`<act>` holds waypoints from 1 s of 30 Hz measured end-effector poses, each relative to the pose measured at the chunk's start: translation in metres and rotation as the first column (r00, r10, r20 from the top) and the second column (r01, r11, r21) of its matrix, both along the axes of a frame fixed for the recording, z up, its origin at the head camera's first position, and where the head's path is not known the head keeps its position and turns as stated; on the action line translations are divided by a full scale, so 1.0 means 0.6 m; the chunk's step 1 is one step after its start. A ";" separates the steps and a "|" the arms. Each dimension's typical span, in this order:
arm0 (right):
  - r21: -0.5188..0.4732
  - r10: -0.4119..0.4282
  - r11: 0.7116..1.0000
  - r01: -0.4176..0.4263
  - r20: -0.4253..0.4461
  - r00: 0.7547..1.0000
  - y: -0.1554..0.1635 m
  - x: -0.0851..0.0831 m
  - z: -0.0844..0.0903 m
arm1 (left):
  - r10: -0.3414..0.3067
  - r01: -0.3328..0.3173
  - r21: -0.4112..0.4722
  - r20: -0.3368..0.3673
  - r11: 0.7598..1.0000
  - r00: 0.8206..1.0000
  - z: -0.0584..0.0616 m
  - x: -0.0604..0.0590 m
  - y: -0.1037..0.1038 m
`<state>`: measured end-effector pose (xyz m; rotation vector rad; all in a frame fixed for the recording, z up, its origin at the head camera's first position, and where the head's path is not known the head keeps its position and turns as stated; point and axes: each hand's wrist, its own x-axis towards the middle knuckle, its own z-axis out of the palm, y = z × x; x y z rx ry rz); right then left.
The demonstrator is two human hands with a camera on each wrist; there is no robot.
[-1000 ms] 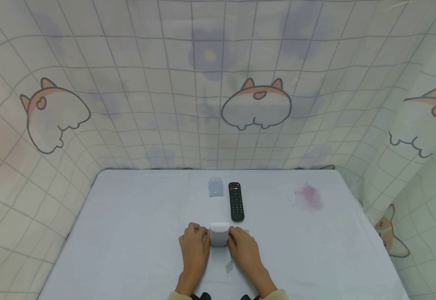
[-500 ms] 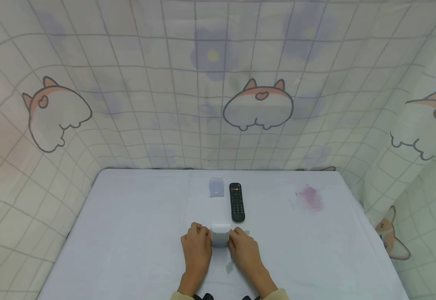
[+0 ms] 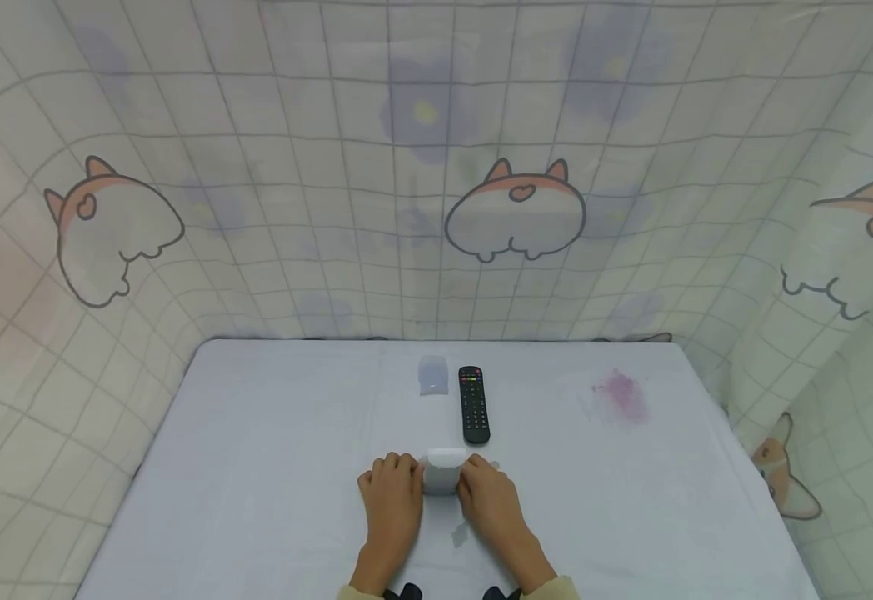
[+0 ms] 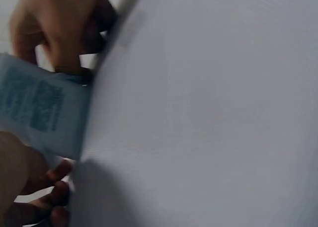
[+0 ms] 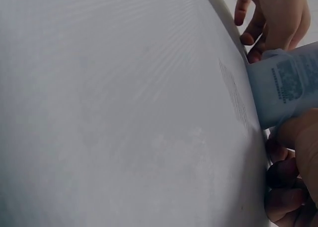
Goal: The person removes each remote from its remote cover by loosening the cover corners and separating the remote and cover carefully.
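A small white packet (image 3: 443, 472) with a printed label sits low over the table between both hands. My left hand (image 3: 399, 477) grips its left end with curled fingers. My right hand (image 3: 478, 478) grips its right end. The left wrist view shows the pale packet (image 4: 40, 108) with the right hand (image 4: 59, 28) above it and my left fingers (image 4: 35, 202) below. In the right wrist view the packet (image 5: 287, 85) lies between the left hand (image 5: 273, 18) and my right fingers (image 5: 293, 182).
A black remote (image 3: 473, 403) lies just beyond the hands, with a small pale packet (image 3: 432, 374) to its left. A pink stain (image 3: 620, 393) marks the white table cover (image 3: 256, 467) at the back right. Patterned cloth walls (image 3: 436, 167) close in three sides.
The packet has sunk a little lower between the hands, and the left hand's fingers have spread slightly. Both hands stay in nearly the same place.
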<state>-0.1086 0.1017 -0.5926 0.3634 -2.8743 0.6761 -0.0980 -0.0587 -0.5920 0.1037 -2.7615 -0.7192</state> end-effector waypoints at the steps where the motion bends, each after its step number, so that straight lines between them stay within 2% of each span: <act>1: -0.001 0.004 1.000 -0.004 0.000 1.000 0.000 0.000 0.000 | -0.004 0.004 -0.006 0.022 1.000 1.000 0.006 0.002 -0.001; 5: -0.011 0.002 1.000 -0.002 0.030 1.000 0.001 -0.001 -0.002 | -0.017 0.021 -0.040 0.116 0.999 0.993 0.024 0.009 -0.003; 9: -0.024 0.000 1.000 0.001 0.055 0.998 0.001 -0.002 0.000 | -0.043 0.043 0.000 0.147 0.999 0.988 0.046 0.020 -0.005; 13: -0.039 -0.005 0.999 0.007 0.061 0.998 0.002 -0.001 0.000 | -0.103 0.088 0.124 0.118 0.988 0.988 0.069 0.028 -0.007; 16: -0.058 -0.011 0.998 0.016 0.074 0.997 0.003 -0.002 0.000 | -0.171 0.152 0.205 0.077 0.967 0.982 0.083 0.030 -0.009; 19: -0.072 -0.012 0.997 0.018 0.086 0.996 0.003 -0.002 0.001 | -0.252 0.232 0.271 0.042 0.934 0.967 0.095 0.031 -0.011; 22: -0.081 -0.013 0.997 0.021 0.098 0.995 0.003 -0.003 0.000 | -0.327 0.291 0.365 0.038 0.884 0.944 0.105 0.031 -0.013; 26: -0.084 -0.011 0.996 0.019 0.089 0.996 0.004 -0.003 -0.004 | -0.390 0.301 0.510 0.073 0.806 0.918 0.112 0.031 -0.013; 30: -0.093 -0.003 0.996 0.010 0.077 0.997 0.006 -0.004 -0.005 | -0.420 0.284 0.593 0.103 0.754 0.902 0.115 0.029 -0.014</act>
